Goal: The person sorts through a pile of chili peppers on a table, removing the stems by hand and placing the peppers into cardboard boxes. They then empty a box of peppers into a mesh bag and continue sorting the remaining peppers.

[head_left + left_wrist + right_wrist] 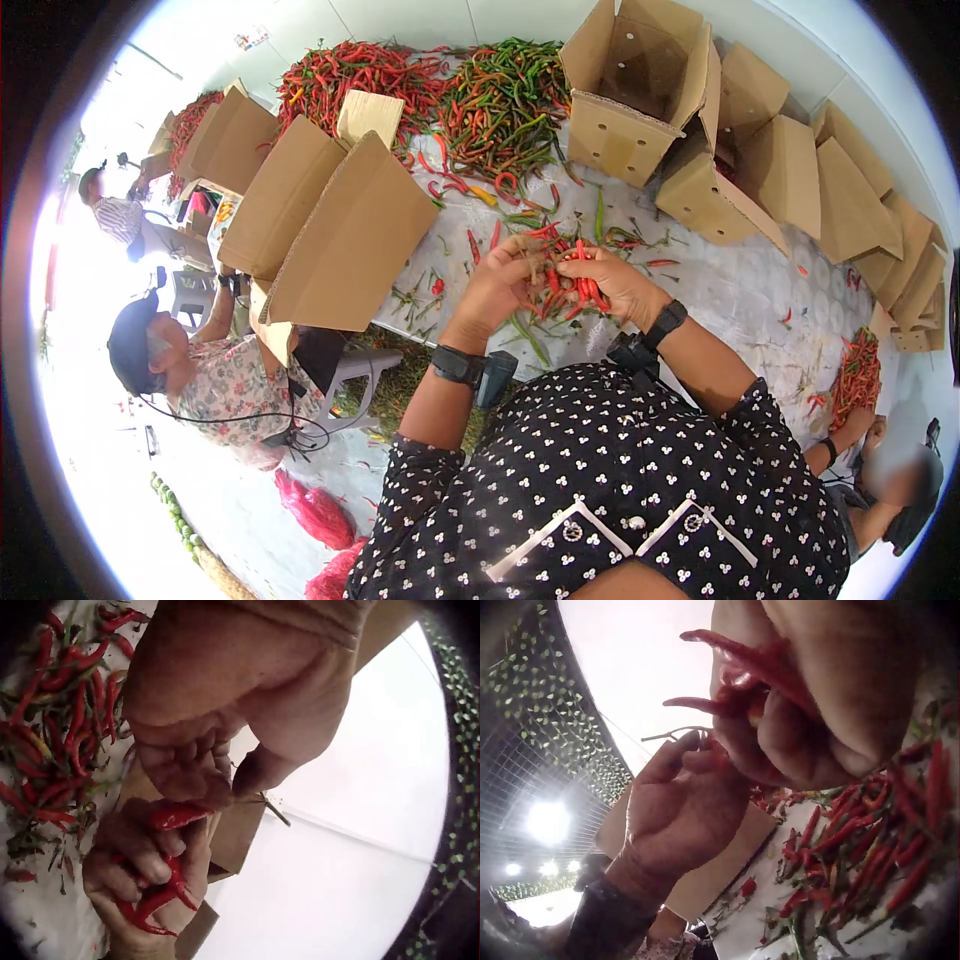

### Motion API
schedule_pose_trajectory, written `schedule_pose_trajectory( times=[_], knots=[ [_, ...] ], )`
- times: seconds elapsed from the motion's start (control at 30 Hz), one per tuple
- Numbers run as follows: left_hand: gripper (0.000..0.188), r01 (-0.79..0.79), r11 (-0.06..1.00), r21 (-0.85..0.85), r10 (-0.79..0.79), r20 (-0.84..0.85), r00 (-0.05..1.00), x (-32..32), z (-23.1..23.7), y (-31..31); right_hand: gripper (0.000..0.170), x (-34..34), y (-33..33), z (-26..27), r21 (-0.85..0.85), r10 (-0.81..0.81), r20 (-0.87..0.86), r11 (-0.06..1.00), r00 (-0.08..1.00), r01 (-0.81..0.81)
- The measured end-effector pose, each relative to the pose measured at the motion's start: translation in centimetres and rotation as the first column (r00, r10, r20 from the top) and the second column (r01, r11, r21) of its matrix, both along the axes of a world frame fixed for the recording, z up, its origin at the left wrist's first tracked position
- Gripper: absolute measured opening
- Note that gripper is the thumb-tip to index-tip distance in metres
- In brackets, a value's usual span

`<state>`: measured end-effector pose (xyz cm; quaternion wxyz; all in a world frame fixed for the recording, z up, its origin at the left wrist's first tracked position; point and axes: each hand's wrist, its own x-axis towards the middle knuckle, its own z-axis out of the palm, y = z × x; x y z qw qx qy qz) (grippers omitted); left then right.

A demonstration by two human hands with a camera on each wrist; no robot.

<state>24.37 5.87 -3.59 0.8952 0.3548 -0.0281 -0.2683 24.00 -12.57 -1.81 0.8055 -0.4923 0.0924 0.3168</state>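
My left hand (498, 290) is close beside my right above the table. Its thumb and fingertips pinch a thin green stem (277, 811) at the end of a red chili (180, 815). My right hand (622, 284) grips several red chilies (754, 664), their pointed tips sticking out past the curled fingers. In the left wrist view more of these chilies show across the right palm. Just beyond both hands, loose red chilies (79, 712) and green stems lie scattered on the white table covering (735, 290).
At the back are heaps of red chilies (350, 85) and green chilies (510, 95). Cardboard boxes stand at left (345, 240) and right (625, 135). A person in a floral shirt (230, 400) sits at left; another person's hand (850, 430) is by a chili pile at right.
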Motion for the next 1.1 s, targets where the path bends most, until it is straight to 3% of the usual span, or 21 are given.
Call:
schedule_pose_trajectory(
  times=[0.07, 0.17, 0.3, 0.4, 0.47, 0.53, 0.57, 0.6, 0.63, 0.7, 0.73, 0.83, 0.9, 0.93, 1.0, 1.03, 1.07, 1.1],
  knots=[
    [0.019, -0.056, 0.952, 0.302, 0.013, 0.141, 0.99, -0.3, 0.7, -0.7, 0.021, 0.2, -0.4, -0.4, 0.061, 0.062, -0.016, 0.996, 0.998, -0.061],
    [0.013, -0.124, 0.924, 0.362, 0.072, 0.153, 0.986, -0.3, -0.5, -1.7, 0.019, 0.4, -1.0, -0.8, 0.067, 0.087, -0.044, 0.994, 0.995, -0.084],
    [0.013, -0.047, 0.949, 0.312, 0.038, 0.032, 0.999, 0.3, -1.4, -1.3, 0.017, 0.2, -1.1, 0.5, 0.075, 0.052, -0.093, 0.996, 0.994, -0.045],
    [0.013, -0.068, 0.936, 0.346, 0.061, 0.031, 0.998, -0.2, -0.2, -1.7, 0.019, 0.0, -1.2, 0.4, -0.057, 0.035, -0.022, 0.998, 0.999, -0.036],
    [0.011, -0.118, 0.809, 0.576, 0.073, 0.101, 0.992, -0.8, 1.5, -2.6, 0.025, 0.0, -1.0, 0.5, -0.185, 0.154, 0.081, 0.973, 0.985, -0.137],
    [0.012, -0.121, 0.803, 0.584, 0.037, 0.155, 0.987, -0.8, 1.0, -3.0, 0.022, -0.4, -0.5, 0.6, -0.237, 0.08, 0.144, 0.971, 0.986, -0.044],
    [0.013, -0.137, 0.789, 0.599, 0.02, 0.197, 0.98, -0.7, 0.8, -3.0, 0.019, -0.4, -0.6, 0.2, -0.39, 0.171, 0.236, 0.918, 0.956, -0.068],
    [0.013, -0.123, 0.796, 0.593, -0.001, 0.205, 0.979, -0.7, 0.8, -3.1, 0.016, -0.4, -0.8, 0.1, -0.537, 0.275, 0.303, 0.84, 0.912, -0.075],
    [0.014, -0.084, 0.852, 0.517, 0.015, 0.137, 0.991, -0.8, 1.0, -3.1, 0.016, -0.4, -1.0, 0.3, -0.541, 0.259, 0.307, 0.839, 0.916, -0.056],
    [0.015, -0.007, 0.923, 0.384, 0.0, 0.017, 1.0, -1.1, 1.7, -3.0, 0.014, -0.5, -1.3, 0.5, -0.717, 0.488, 0.564, 0.69, 0.667, 0.102],
    [0.015, 0.0, 0.923, 0.384, -0.008, 0.019, 1.0, -1.1, 1.7, -2.9, 0.014, -0.8, -1.3, 1.0, -0.717, 0.482, 0.565, 0.689, 0.67, 0.108],
    [0.015, 0.058, 0.959, 0.277, -0.058, -0.008, 0.998, -1.0, 0.9, -2.1, 0.022, -1.6, -1.3, 2.8, -0.655, 0.423, 0.597, 0.748, 0.681, 0.11],
    [0.013, 0.107, 0.994, -0.033, -0.109, -0.066, 0.992, -0.6, -0.1, -1.1, 0.018, -1.9, -2.0, 4.2, -0.517, 0.272, 0.688, 0.834, 0.673, 0.191],
    [0.013, 0.111, 0.993, -0.036, -0.113, -0.063, 0.992, -0.4, -0.5, -0.4, 0.018, -1.9, -2.6, 5.1, -0.519, 0.272, 0.689, 0.832, 0.672, 0.195],
    [0.012, -0.149, 0.983, 0.107, 0.151, -0.014, 0.988, -0.4, -1.5, 1.5, 0.017, -1.5, -4.3, 7.4, -0.449, 0.12, 0.66, 0.855, 0.742, 0.26],
    [0.012, -0.157, 0.981, 0.111, 0.161, -0.024, 0.987, -0.2, -2.1, 2.8, 0.016, -1.4, -5.2, 9.5, -0.424, 0.049, 0.673, 0.843, 0.738, 0.33],
    [0.015, -0.284, 0.78, 0.558, 0.234, 0.162, 0.959, 0.0, -2.8, 4.3, 0.016, -0.8, -6.5, 10.8, -0.396, -0.02, 0.684, 0.83, 0.729, 0.394],
    [0.019, -0.399, 0.37, 0.839, 0.201, 0.348, 0.916, 0.0, -3.4, 5.9, 0.016, 0.6, -8.2, 10.3, -0.372, -0.094, 0.788, 0.715, 0.608, 0.592]
  ],
)
